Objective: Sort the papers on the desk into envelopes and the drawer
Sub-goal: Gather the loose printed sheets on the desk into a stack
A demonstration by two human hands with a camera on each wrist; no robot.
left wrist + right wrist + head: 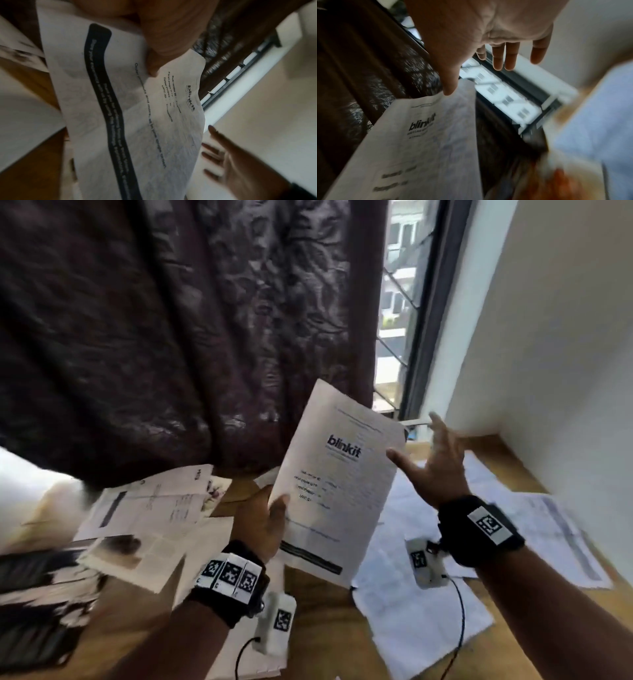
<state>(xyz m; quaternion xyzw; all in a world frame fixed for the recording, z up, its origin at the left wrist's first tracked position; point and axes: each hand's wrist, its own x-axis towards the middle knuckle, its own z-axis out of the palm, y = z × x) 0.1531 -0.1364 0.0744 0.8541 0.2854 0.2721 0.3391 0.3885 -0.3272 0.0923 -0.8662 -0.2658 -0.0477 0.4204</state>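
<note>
My left hand (263, 518) pinches the lower left edge of a white printed sheet (339, 474) headed "blinkit" and holds it up over the wooden desk (308, 607). The left wrist view shows the same sheet (137, 121) under my thumb (154, 56). My right hand (435, 460) hovers open at the sheet's right edge, fingers spread, holding nothing; the thumb tip is close to the paper (428, 142) in the right wrist view. More loose papers (421, 604) lie on the desk under and right of my hands.
A pile of printed pages and booklets (147, 515) lies at the left of the desk. A dark curtain (171, 337) hangs behind, with a window (394, 320) to its right. A white wall (548, 354) bounds the desk on the right.
</note>
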